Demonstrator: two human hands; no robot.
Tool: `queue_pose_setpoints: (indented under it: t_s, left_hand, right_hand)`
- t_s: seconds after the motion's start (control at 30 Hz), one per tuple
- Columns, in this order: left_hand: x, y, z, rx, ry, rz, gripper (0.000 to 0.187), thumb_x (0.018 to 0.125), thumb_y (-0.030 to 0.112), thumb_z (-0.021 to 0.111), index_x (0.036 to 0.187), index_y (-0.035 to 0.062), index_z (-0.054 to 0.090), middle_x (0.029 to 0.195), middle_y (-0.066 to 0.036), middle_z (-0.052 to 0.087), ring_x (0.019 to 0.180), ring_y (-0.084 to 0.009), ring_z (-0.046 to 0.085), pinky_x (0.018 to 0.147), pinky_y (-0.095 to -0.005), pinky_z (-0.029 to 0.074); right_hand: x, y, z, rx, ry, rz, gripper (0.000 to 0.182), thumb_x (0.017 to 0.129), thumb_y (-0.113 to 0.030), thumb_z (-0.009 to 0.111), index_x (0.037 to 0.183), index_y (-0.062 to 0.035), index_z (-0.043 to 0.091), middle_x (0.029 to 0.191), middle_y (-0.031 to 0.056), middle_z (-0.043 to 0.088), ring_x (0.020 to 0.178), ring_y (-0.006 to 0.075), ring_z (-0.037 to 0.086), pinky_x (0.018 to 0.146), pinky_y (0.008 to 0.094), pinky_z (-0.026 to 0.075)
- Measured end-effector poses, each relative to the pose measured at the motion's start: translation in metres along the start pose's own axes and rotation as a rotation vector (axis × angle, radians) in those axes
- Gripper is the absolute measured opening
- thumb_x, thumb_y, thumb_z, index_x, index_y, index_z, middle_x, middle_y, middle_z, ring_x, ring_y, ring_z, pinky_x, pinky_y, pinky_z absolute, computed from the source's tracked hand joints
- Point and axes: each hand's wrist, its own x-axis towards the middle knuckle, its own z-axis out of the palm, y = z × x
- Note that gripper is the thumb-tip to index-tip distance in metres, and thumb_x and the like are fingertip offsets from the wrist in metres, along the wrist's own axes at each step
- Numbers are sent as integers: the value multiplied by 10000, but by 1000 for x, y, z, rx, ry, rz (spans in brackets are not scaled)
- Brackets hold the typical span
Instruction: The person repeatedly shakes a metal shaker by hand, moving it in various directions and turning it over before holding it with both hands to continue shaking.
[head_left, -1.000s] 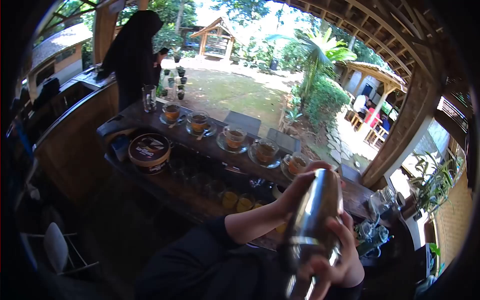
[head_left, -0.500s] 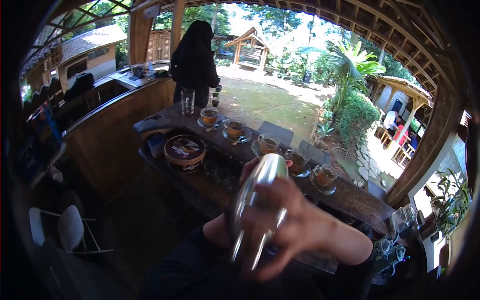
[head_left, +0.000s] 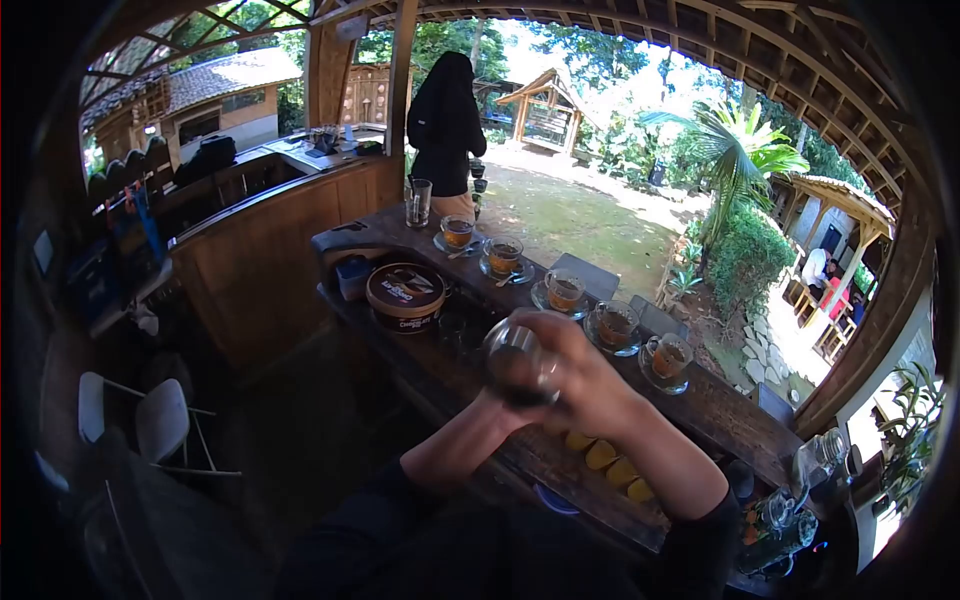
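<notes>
A shiny metal shaker (head_left: 515, 365) is held above the wooden counter, its rounded end toward the camera and smeared by motion. My right hand (head_left: 578, 365) wraps round its right side. My left hand (head_left: 497, 412) is at its lower side, partly hidden behind it, with its fingers closed on it. Beyond my hands, several glass cups of amber drink stand on saucers in a row, among them one cup (head_left: 564, 291) just past the shaker and another (head_left: 614, 325) to its right.
A round tub (head_left: 406, 292) and a tall glass (head_left: 418, 204) stand on the counter (head_left: 730, 427). Glass jars (head_left: 820, 455) are at the right. A person in black (head_left: 443, 130) stands beyond the counter. Folding chairs (head_left: 163, 420) are at lower left.
The shaker has tipped from upright-slanted to end-on toward the camera, with my hands turned round it. The view has shifted left, and yellow pieces below my right forearm have come into sight.
</notes>
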Motion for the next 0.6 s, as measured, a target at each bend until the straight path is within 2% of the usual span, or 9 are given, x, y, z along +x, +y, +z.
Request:
queue_pose_setpoints:
  t_s: [0.03,0.1,0.17,0.27,0.4,0.43,0.47,0.57,0.6]
  left_hand:
    - [-22,13,-32,-139,116,-285,445,868,322,540,1236,107,411,1211,-40,445,1166,-141,445,897,-321,459]
    - [-9,-23,-31,270,79,326,435,866,348,534,1217,118,418,1150,-39,472,1127,-149,477,884,-293,465]
    - [-38,23,-11,-153,236,-180,484,854,436,495,1205,115,401,1105,-110,508,1003,-212,562,781,-280,523]
    - [-26,43,103,418,-151,15,472,874,491,375,1188,140,419,1143,-230,505,679,-311,632,526,-435,555]
    - [-21,33,91,-26,379,-156,458,900,426,414,1220,98,416,1157,-160,518,960,-252,594,754,-362,543]
    - [-21,28,63,16,363,-96,464,900,411,438,1239,95,412,1165,-135,516,1002,-241,573,786,-368,524]
    - [-22,22,34,57,349,-35,473,899,397,462,1258,92,409,1174,-109,514,1043,-231,551,818,-374,505]
    - [-18,10,35,298,160,257,510,851,436,540,1271,175,414,1229,-98,469,1053,-321,532,849,-386,488]
    - [-16,28,47,162,39,-12,509,854,440,535,1273,178,414,1234,-99,467,1050,-307,536,848,-385,488]
  right_hand:
    - [-11,10,5,119,80,282,640,528,-295,856,1055,-131,534,1209,215,428,1114,394,455,908,446,424]
    - [-5,-11,-3,47,-54,182,614,550,-301,831,1061,-136,533,1211,200,432,1126,392,448,904,472,421]
    - [1,-50,3,30,-20,-179,431,679,-301,705,1071,-206,552,1219,82,445,1132,410,434,894,545,403]
    - [9,-101,-9,-229,84,-505,455,710,-361,666,1119,-213,531,1248,9,435,1148,341,448,907,581,389]
    - [24,-44,-30,241,-29,15,531,625,-396,750,1037,-139,536,1256,174,420,1138,369,465,912,525,406]
    - [7,-5,-8,36,57,-157,552,591,-312,789,1051,-146,534,1247,216,413,1124,392,465,908,485,421]
    - [1,2,3,349,141,176,647,542,-197,771,1131,-325,536,1246,160,419,1113,423,432,872,484,436]
    - [6,-15,4,117,5,-110,618,572,-180,739,1122,-358,520,1257,143,414,1127,432,416,870,485,440]
    - [11,-32,-2,-15,-30,-283,575,628,-158,699,1115,-393,502,1277,117,404,1133,420,415,858,504,441]
